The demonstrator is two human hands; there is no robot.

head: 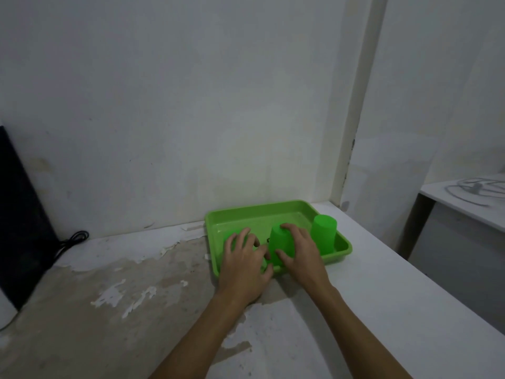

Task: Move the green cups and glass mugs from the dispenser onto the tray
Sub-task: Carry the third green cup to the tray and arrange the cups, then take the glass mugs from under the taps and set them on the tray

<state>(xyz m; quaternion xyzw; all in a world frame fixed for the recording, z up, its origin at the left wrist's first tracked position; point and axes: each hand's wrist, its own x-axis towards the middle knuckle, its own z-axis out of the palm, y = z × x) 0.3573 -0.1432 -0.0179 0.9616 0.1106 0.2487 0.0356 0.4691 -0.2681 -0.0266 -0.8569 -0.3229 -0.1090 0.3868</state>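
A green tray [262,212] sits on a white table [382,283], close to the wall [191,105]. The table top is worn, with paint peeling off in patches. Three green cups are in the tray, all upside down. The right cup [323,233] stands alone near the tray's right side, and no hand touches it. The right hand [303,250] is wrapped around the middle cup [281,246], with fingers over its top and the thumb on its near side. The left hand [246,258] lies spread over the left cup [231,236], which is mostly hidden under the fingers, so I cannot tell if the hand is gripping it or just resting on it. The two hands are just beside each other at the front of the tray. A dark flat thing [19,214] leans at the far left, with a black cord [73,240] next to it. Another table [464,198] stands off to the right with a pale cable on it
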